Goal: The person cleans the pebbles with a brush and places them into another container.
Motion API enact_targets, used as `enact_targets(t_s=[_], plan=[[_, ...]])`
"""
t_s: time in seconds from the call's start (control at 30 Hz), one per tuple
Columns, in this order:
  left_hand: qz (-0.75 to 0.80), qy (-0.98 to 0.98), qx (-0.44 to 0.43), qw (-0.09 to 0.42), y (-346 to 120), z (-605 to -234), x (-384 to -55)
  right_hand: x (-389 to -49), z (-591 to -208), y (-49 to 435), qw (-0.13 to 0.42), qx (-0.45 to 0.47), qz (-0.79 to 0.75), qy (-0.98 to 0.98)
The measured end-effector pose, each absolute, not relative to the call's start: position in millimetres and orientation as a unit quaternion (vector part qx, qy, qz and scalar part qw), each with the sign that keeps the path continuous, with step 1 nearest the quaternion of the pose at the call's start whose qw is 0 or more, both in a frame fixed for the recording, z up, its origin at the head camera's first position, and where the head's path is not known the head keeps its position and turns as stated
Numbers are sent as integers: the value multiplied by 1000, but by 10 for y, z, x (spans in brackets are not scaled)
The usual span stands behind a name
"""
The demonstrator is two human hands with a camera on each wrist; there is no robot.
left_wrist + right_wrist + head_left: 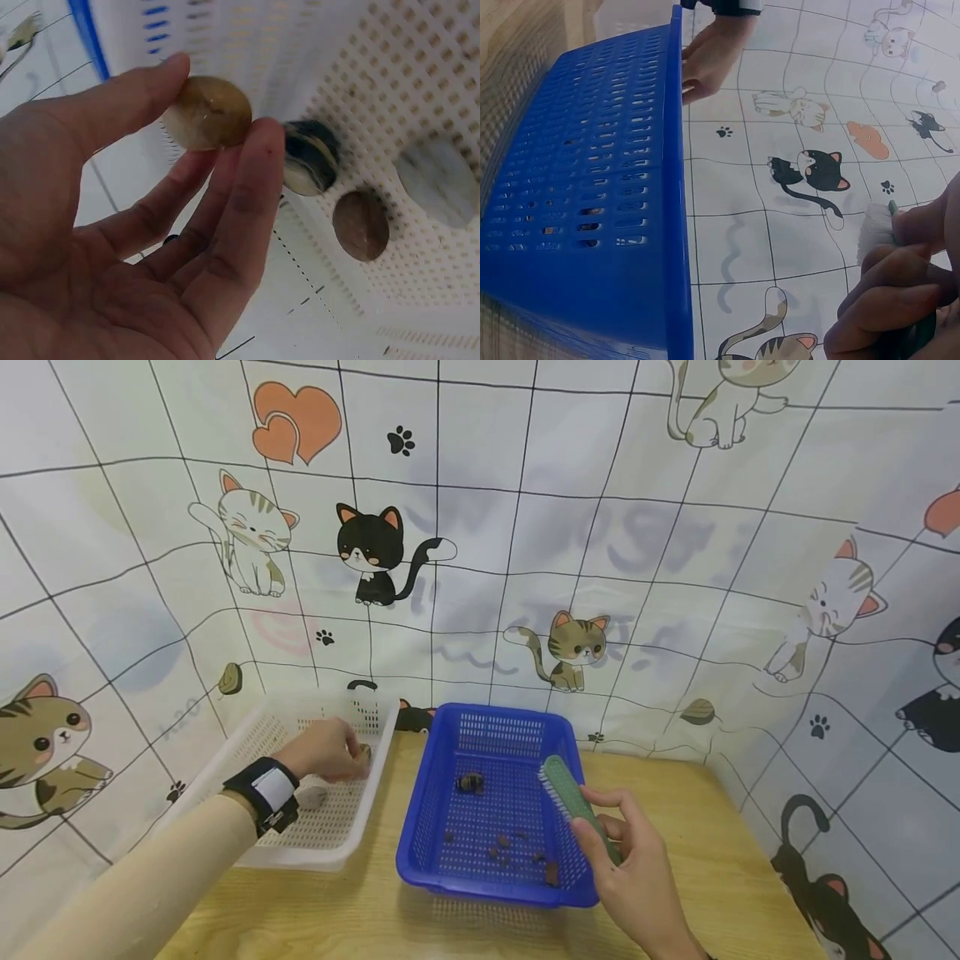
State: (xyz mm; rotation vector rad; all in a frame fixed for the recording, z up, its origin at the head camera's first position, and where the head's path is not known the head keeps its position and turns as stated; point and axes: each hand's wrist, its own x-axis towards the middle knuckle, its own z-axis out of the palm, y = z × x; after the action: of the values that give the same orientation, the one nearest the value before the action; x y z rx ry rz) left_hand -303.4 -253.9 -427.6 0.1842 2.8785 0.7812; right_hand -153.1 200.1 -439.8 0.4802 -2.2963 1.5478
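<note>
Between thumb and fingertips, my left hand (327,750) pinches a yellowish-brown stone (208,112) inside the white basket (341,852). Around it in that basket lie a dark banded stone (310,157), a brown stone (361,225) and a pale grey stone (441,180). My right hand (637,868) holds a green brush (567,789) by its handle, over the right side of the blue basket (427,881). The white bristles (875,234) face left in the head view. A dark striped stone (470,783) sits inside the blue basket.
Small brown fragments (504,842) are scattered toward the near end of the blue basket, with a larger reddish-brown piece (552,873) by its near right corner. Both baskets stand on a wooden table (690,827). A cat-printed sheet (480,527) closes off the back and sides.
</note>
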Motion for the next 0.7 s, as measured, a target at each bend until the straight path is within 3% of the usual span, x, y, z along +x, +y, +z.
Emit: enact_targets(t_s=[0.33,0.7], plan=[[187,973,46,126,-2566,-4587,-3157,-1543,-4434,2069,172,167,544,-804],[187,973,60,125,-2559,-4455,-3025,-1568,-4472,2098,179,184,551,-794]])
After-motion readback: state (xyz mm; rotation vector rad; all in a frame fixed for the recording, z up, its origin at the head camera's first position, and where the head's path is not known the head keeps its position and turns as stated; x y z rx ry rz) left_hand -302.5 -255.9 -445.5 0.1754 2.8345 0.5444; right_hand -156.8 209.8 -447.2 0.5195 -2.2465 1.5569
